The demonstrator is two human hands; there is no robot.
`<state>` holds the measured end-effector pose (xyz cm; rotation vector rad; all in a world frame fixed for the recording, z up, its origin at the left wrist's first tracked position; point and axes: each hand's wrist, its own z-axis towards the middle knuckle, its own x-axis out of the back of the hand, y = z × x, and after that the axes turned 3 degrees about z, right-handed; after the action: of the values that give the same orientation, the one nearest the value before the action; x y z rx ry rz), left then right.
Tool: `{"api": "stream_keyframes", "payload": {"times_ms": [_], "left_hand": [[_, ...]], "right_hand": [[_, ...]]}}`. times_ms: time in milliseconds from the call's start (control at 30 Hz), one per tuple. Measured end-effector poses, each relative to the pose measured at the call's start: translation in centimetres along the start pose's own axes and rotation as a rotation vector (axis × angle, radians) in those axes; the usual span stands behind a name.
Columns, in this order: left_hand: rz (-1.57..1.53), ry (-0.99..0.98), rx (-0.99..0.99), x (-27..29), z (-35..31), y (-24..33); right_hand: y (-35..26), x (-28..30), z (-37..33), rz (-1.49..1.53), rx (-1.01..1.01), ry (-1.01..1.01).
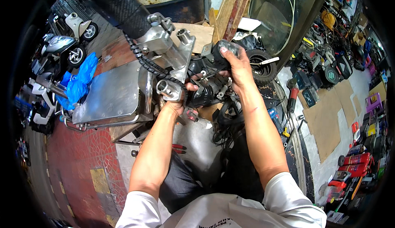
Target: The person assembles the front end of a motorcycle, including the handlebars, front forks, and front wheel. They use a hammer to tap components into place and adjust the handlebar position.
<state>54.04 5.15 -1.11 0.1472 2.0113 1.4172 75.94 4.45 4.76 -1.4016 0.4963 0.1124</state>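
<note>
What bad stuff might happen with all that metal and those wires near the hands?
A pinch or scrape: the left hand is partly hidden by the metal bracket, so it might get hurt if the metal shifts.
A drop: the right hand grips a black part, which could perhaps slip.
A stumble: a red-handled tool lies on the floor by the person's leg, where someone might step on it.
</note>
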Motion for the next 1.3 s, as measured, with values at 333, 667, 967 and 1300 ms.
{"api": "stream_keyframes", "payload": {"times_ms": [333, 667, 967, 1300], "left_hand": [[-0.050, 0.051, 0.004, 0.6, 0.4, -0.4], [-0.059, 0.048, 0.024, 1.3, 0.5, -1.5], [-0.051, -0.003, -0.034, 1.7, 0.3, -1.6], [-0.083, 0.038, -0.070, 2.6, -0.8, -2.3]], "right_hand": [[-3.4, -4.6, 2.4, -0.482, 0.271, -0.029], [-4.2, -7.0, 1.9, -0.831, 0.379, -0.032], [-3.8, -6.6, 2.5, -0.455, 0.294, -0.268], [-2.5, -7.0, 3.1, -0.347, 0.375, -0.193]]}}
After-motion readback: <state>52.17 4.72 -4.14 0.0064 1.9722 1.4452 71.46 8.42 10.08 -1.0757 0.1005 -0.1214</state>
